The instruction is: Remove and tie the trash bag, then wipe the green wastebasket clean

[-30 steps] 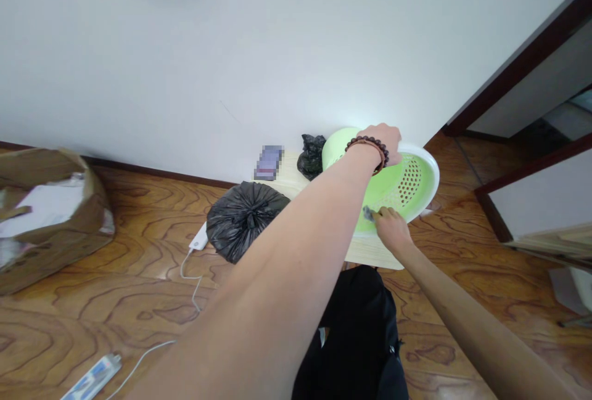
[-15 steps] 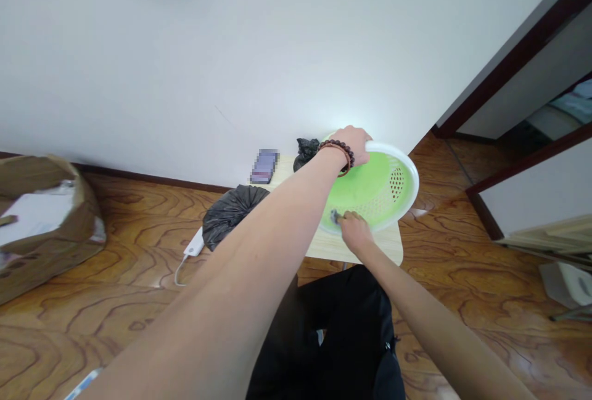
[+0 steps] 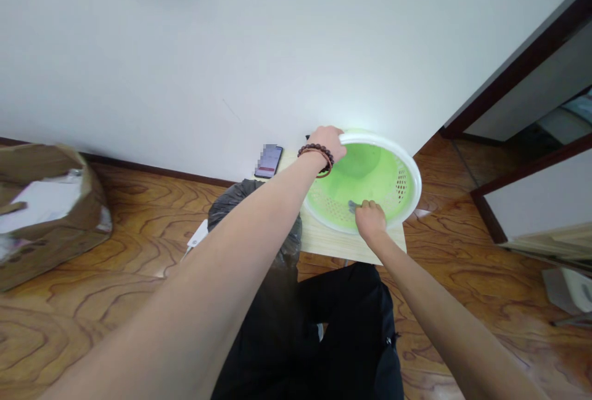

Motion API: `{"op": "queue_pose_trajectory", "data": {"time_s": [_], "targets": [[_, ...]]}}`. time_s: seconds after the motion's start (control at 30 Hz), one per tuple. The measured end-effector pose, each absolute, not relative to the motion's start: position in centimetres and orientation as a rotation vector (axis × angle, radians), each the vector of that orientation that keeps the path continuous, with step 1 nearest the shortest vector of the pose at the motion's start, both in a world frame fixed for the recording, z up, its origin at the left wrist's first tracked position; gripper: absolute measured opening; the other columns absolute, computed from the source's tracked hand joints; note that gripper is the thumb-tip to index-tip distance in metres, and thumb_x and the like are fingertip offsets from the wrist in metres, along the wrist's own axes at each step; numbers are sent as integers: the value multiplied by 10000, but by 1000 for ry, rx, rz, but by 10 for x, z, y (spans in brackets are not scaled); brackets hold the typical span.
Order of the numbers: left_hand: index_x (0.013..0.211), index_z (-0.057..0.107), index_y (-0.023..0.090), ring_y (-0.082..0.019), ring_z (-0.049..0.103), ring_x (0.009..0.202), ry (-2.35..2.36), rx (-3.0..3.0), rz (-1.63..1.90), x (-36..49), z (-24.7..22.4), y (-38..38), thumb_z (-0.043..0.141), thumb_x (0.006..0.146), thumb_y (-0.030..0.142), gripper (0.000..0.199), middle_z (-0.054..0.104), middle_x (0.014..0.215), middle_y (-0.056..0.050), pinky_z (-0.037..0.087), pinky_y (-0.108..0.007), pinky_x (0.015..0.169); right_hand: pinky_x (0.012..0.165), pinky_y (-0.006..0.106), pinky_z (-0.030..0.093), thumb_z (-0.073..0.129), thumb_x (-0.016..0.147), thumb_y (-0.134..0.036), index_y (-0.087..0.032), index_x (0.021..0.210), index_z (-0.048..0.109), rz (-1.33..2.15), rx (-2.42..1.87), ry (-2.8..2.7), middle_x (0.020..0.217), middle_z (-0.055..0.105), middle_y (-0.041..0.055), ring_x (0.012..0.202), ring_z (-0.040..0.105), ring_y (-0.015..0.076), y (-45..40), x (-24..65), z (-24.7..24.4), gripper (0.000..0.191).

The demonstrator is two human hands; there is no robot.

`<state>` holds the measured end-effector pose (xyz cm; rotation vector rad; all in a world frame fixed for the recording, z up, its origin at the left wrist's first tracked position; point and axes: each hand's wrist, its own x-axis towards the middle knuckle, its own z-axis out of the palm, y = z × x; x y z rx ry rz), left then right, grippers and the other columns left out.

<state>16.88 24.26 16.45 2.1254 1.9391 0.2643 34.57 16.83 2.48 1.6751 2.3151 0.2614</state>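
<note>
A green plastic basket (image 3: 358, 172) with a white rim and holes in its side leans tilted on the small light-wood table (image 3: 333, 246), its mouth facing me. My left hand (image 3: 327, 139), with beaded bracelets at the wrist, grips the rim at its upper left. Inside the lower part of the basket, my right hand (image 3: 370, 218) is closed around a small grey cloth (image 3: 354, 206), pressed near the perforated wall. Most of the cloth is hidden by the fingers.
A phone (image 3: 269, 161) lies on the table's left part against the wall. Left of my forearm sits a black plastic bag (image 3: 231, 200), with a white power strip (image 3: 198, 233) beside it. A cardboard box (image 3: 60, 227) stands on the floor at far left.
My left hand has shifted left along the rim, and the basket has turned with it. My right hand has moved the cloth right and slightly up inside the basket.
</note>
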Motion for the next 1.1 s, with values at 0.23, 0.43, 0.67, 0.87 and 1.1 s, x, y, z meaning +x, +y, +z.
{"op": "queue_pose_trajectory", "data": {"time_s": [0.23, 0.43, 0.67, 0.87, 1.1], "targets": [[1443, 51, 315, -238, 528, 1069, 1971, 2259, 367, 186, 186, 230, 554, 712, 242, 891, 541, 1241, -58, 421, -349, 878, 767, 325, 344, 410, 839, -104, -117, 894, 682, 228, 1630, 2318, 947, 628, 166, 932, 538, 237, 169, 353, 35, 278], [1417, 140, 349, -223, 501, 1099, 1769, 2552, 241, 226, 212, 230, 508, 768, 219, 757, 455, 1306, -61, 388, -341, 903, 761, 321, 338, 412, 847, -118, -125, 897, 684, 245, 1668, 2338, 954, 632, 158, 922, 544, 233, 161, 369, 37, 276], [1335, 334, 254, -275, 541, 1015, 2098, 2361, 47, 223, 222, 238, 490, 776, 365, 590, 523, 1166, -128, 407, -375, 838, 763, 337, 335, 412, 856, -130, -150, 914, 694, 250, 1717, 2336, 954, 634, 167, 941, 537, 239, 165, 387, 62, 289], [1378, 265, 289, -284, 440, 1151, 1832, 2667, 143, 238, 232, 230, 548, 757, 307, 683, 414, 1313, -119, 328, -381, 935, 771, 335, 335, 408, 855, -122, -153, 918, 690, 267, 1656, 2359, 956, 634, 157, 936, 534, 235, 165, 382, 69, 290], [1137, 573, 273, -221, 580, 934, 1750, 2518, 49, 238, 214, 262, 499, 753, 330, 395, 612, 1037, -62, 435, -296, 799, 767, 322, 365, 415, 857, -130, -134, 893, 685, 301, 1726, 2347, 960, 616, 169, 940, 530, 237, 174, 394, 56, 273]]}}
